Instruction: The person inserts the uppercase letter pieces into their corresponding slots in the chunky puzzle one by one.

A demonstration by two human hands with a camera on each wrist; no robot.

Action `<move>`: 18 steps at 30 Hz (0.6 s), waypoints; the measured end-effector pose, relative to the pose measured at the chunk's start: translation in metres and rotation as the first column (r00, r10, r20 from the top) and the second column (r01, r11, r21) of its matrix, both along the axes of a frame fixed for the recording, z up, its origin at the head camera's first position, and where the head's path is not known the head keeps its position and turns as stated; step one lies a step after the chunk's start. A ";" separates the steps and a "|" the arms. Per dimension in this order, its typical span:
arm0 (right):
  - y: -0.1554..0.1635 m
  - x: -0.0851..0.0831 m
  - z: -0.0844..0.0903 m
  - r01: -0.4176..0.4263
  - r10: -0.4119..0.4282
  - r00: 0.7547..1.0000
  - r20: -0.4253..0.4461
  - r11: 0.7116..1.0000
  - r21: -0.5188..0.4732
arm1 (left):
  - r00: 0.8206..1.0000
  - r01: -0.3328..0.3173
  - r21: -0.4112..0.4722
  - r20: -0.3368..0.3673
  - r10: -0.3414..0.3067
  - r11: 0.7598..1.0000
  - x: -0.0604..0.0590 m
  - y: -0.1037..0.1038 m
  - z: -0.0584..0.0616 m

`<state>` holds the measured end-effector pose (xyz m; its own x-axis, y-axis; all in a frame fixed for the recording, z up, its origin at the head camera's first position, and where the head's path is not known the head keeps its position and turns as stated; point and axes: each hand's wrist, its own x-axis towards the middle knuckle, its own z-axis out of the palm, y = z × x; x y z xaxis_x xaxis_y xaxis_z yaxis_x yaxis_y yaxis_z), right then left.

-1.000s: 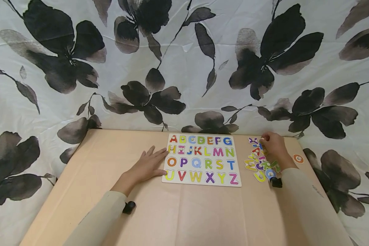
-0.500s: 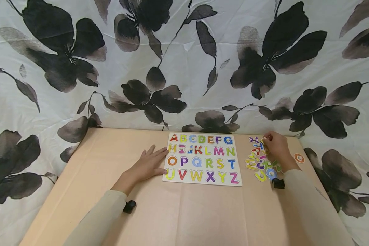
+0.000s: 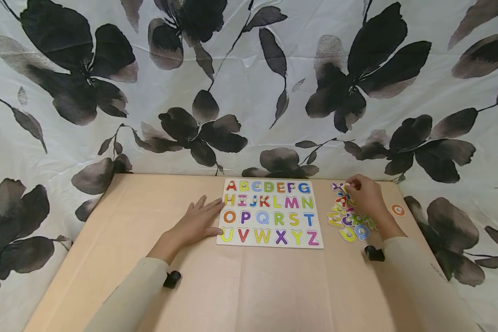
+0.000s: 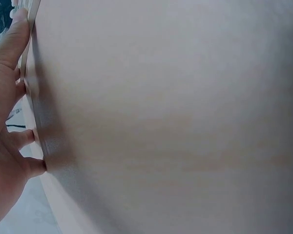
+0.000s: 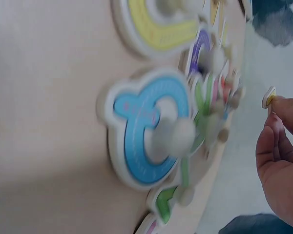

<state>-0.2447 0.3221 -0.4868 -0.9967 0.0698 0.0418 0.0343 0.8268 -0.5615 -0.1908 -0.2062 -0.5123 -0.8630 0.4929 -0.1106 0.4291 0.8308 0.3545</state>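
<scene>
The white alphabet puzzle board (image 3: 269,240) lies on the table with coloured letters in rows. My left hand (image 3: 197,221) rests at its left edge, fingers spread and straight; in the left wrist view the thumb (image 4: 14,41) lies along that edge. Over the far end of a heap of loose letter pieces, my right hand (image 3: 367,198) pinches a small puzzle piece with a yellow face (image 5: 269,97) between thumb and finger. Which letter it bears cannot be told. A blue Q piece (image 5: 134,141) and a yellow U piece (image 5: 151,31), both with knobs, lie at the heap's near end.
An orange O piece (image 3: 397,210) lies alone right of the right hand. The table (image 3: 274,286) has a light tan cover, and a white cloth with dark flowers (image 3: 274,92) hangs behind its far edge. Black wrist cameras sit on both wrists.
My right hand has lifted slightly with the pinched piece, and its wrist has drawn away from the Q piece. The left hand stays at the board's edge. The head view has shifted a little.
</scene>
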 end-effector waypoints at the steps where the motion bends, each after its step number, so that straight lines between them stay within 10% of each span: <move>1: -0.003 0.000 0.000 -0.014 0.014 1.000 -0.011 1.000 -0.002 | 1.000 0.001 0.001 -0.001 -0.001 1.000 0.000 0.000 0.000; 18: -0.077 0.007 0.008 -0.165 0.164 0.986 -0.020 0.985 -0.055 | 1.000 -0.007 0.009 0.008 0.007 1.000 -0.002 -0.001 0.000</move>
<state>-0.2379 0.2453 -0.4787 -0.9941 -0.0923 0.0575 -0.1082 0.7878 -0.6064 -0.1923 -0.2077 -0.5126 -0.8653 0.4883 -0.1131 0.4206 0.8302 0.3658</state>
